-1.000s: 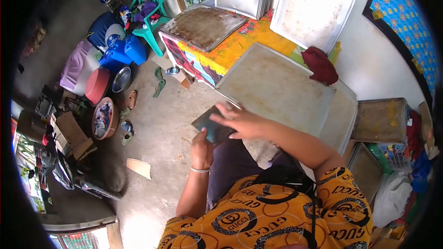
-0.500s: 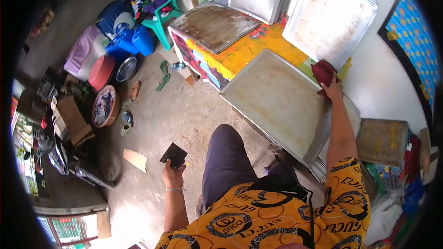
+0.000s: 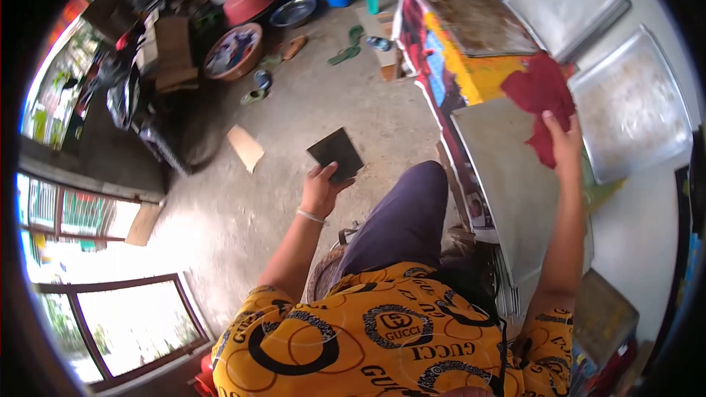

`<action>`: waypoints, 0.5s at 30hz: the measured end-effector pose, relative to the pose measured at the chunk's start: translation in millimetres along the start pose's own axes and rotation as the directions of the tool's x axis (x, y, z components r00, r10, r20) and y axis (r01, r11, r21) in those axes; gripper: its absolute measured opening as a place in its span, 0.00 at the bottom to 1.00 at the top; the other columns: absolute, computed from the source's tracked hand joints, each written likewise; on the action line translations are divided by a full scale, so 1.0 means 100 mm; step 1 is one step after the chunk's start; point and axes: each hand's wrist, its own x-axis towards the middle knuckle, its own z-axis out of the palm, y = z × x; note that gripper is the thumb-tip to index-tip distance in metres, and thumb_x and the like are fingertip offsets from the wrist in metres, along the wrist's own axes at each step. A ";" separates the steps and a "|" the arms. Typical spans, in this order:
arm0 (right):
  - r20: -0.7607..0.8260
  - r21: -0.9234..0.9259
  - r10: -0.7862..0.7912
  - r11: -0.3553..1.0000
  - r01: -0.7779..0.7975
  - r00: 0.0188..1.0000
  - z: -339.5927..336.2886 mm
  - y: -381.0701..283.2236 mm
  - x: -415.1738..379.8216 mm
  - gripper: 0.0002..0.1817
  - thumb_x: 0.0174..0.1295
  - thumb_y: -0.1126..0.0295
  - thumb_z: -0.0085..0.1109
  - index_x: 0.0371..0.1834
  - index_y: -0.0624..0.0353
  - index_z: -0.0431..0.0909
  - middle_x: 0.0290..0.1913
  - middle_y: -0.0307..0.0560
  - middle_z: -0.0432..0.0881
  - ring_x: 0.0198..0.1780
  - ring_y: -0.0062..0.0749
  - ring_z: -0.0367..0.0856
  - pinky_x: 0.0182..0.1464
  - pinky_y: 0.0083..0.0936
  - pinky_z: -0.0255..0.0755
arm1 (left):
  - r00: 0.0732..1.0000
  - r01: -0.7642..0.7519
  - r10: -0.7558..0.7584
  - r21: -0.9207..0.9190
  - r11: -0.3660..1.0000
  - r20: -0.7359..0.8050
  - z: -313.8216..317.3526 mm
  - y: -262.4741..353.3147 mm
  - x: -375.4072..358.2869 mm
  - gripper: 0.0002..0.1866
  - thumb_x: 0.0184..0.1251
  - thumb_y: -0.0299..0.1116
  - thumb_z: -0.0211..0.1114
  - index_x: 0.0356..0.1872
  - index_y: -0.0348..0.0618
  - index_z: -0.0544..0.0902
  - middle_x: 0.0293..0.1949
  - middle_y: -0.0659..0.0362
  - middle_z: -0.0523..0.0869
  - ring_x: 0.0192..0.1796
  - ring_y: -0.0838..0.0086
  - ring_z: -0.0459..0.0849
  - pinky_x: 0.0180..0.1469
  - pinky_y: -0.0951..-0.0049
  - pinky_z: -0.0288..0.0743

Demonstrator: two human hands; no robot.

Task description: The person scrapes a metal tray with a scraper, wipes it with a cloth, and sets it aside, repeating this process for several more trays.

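A thin dark square piece (image 3: 337, 153) is pinched in my left hand (image 3: 323, 190), held above the concrete floor left of my knee. My right hand (image 3: 565, 143) grips a dark red cloth (image 3: 546, 88), which hangs spread out over the near tray and the table. Beneath the cloth and my right forearm lies a large flat metal tray (image 3: 500, 154), partly hidden by the arm. Behind it, a brown-stained tray (image 3: 471, 18) rests on the table's yellow covering (image 3: 474, 77).
Two metal trays (image 3: 566, 4) (image 3: 629, 103) lean against the wall at the right. A cardboard piece (image 3: 245, 148), slippers (image 3: 346, 54) and a clothes basin (image 3: 234, 51) are on the floor. More trays (image 3: 603, 316) stand at lower right.
The view has turned, so the table appears further right. The red cloth, bunched before against the tray's corner, now hangs more spread out from my right hand. My left hand still holds the dark piece.
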 end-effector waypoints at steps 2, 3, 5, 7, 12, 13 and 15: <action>0.175 -0.072 -0.063 0.994 0.076 0.983 0.63 -0.38 -0.28 0.25 0.54 0.63 0.69 0.53 0.62 0.74 0.48 0.45 0.81 0.47 0.29 0.78 0.51 0.27 0.71 | 0.999 -0.017 0.017 -0.009 1.000 0.042 0.01 0.02 -0.07 0.14 0.69 0.26 0.54 0.53 0.32 0.72 0.49 0.48 0.81 0.51 0.55 0.82 0.49 0.53 0.81; 0.269 0.109 -0.076 0.993 0.048 0.960 0.99 -0.47 -0.44 0.25 0.52 0.64 0.70 0.51 0.62 0.75 0.46 0.47 0.81 0.46 0.32 0.79 0.50 0.30 0.72 | 0.999 -0.008 0.007 0.011 1.000 0.054 0.01 0.04 -0.10 0.14 0.69 0.27 0.54 0.53 0.32 0.72 0.49 0.48 0.81 0.51 0.56 0.82 0.48 0.54 0.81; 0.500 -0.088 -0.202 0.956 0.281 0.842 1.57 -0.68 -0.80 0.26 0.52 0.65 0.68 0.54 0.61 0.73 0.43 0.53 0.79 0.45 0.43 0.80 0.50 0.37 0.73 | 0.997 -0.004 -0.001 0.053 0.999 0.082 0.01 0.07 -0.17 0.15 0.69 0.27 0.54 0.54 0.32 0.72 0.49 0.49 0.81 0.51 0.58 0.82 0.48 0.57 0.82; 0.723 -0.179 -0.227 0.851 0.494 0.652 2.04 -1.03 -1.25 0.33 0.52 0.62 0.67 0.64 0.36 0.68 0.55 0.55 0.71 0.51 0.54 0.76 0.50 0.44 0.74 | 0.993 -0.018 0.007 0.094 0.995 0.114 0.01 0.07 -0.21 0.16 0.69 0.27 0.53 0.55 0.31 0.72 0.49 0.50 0.81 0.50 0.60 0.83 0.48 0.60 0.82; 0.787 -0.049 -0.367 0.764 0.643 0.497 2.92 -0.68 -1.75 0.28 0.53 0.65 0.62 0.60 0.24 0.73 0.54 0.47 0.68 0.51 0.44 0.76 0.51 0.39 0.76 | 0.900 -0.425 0.348 0.349 0.835 0.263 -0.25 0.08 -0.32 0.14 0.69 0.27 0.54 0.52 0.32 0.76 0.45 0.54 0.83 0.44 0.71 0.84 0.45 0.69 0.81; 0.803 -0.138 -0.282 0.769 0.624 0.525 3.02 -0.66 -1.68 0.26 0.54 0.65 0.61 0.58 0.27 0.74 0.53 0.47 0.69 0.51 0.45 0.76 0.51 0.40 0.76 | 0.928 -0.355 0.305 0.270 0.895 0.212 -0.35 0.06 -0.32 0.13 0.69 0.27 0.54 0.50 0.32 0.76 0.44 0.55 0.84 0.42 0.73 0.84 0.45 0.70 0.81; 0.817 -0.310 -0.095 0.760 0.571 0.569 3.18 -0.61 -1.55 0.22 0.54 0.67 0.58 0.54 0.32 0.77 0.53 0.48 0.69 0.51 0.46 0.76 0.50 0.41 0.76 | 0.964 -0.247 0.170 0.454 0.856 0.203 -0.71 -0.05 -0.28 0.10 0.69 0.25 0.55 0.48 0.32 0.77 0.42 0.57 0.84 0.42 0.74 0.84 0.46 0.70 0.81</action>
